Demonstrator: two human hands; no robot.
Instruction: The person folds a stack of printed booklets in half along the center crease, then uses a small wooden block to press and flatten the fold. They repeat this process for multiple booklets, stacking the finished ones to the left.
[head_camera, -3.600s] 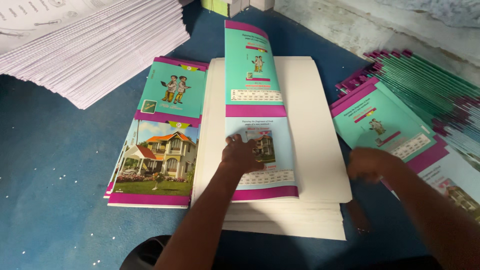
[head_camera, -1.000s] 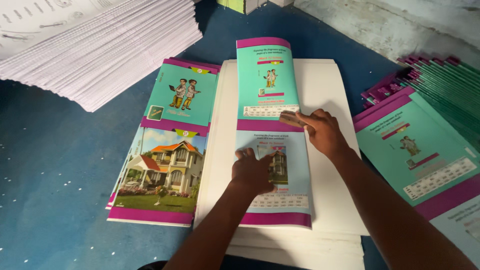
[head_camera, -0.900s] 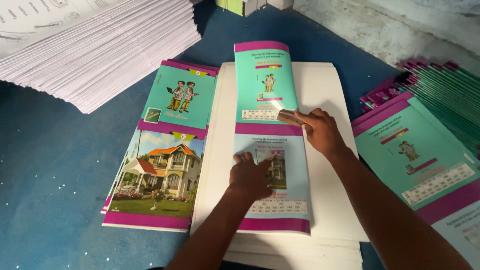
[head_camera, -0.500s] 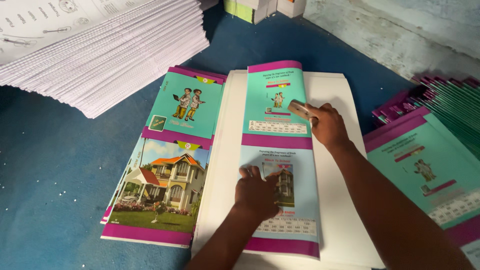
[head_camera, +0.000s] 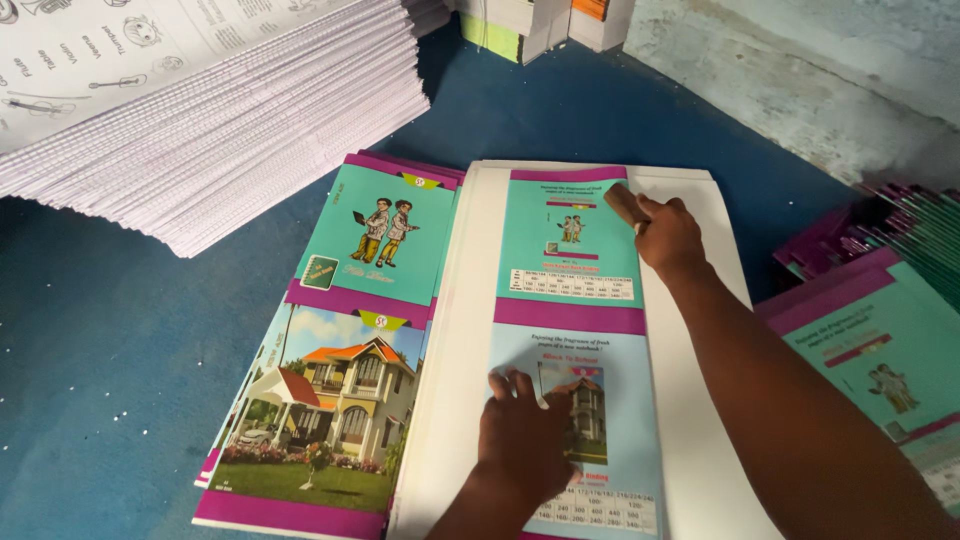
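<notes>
A: Where are the hands now?
B: The left hand (head_camera: 522, 432) lies flat, released, on the printed cover sheet (head_camera: 575, 350) at 6 o'clock. The right hand (head_camera: 665, 232) grasps a small brown block (head_camera: 626, 204) and has slid up to 1 o'clock.
A: And the sheet?
B: Still on the white paper stack (head_camera: 470, 300), beside the cover pile (head_camera: 350, 340).

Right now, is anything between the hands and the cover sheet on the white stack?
Nothing visible. The left hand lies flat on the cover sheet, and the right hand presses a small brown block onto its top part.
</notes>
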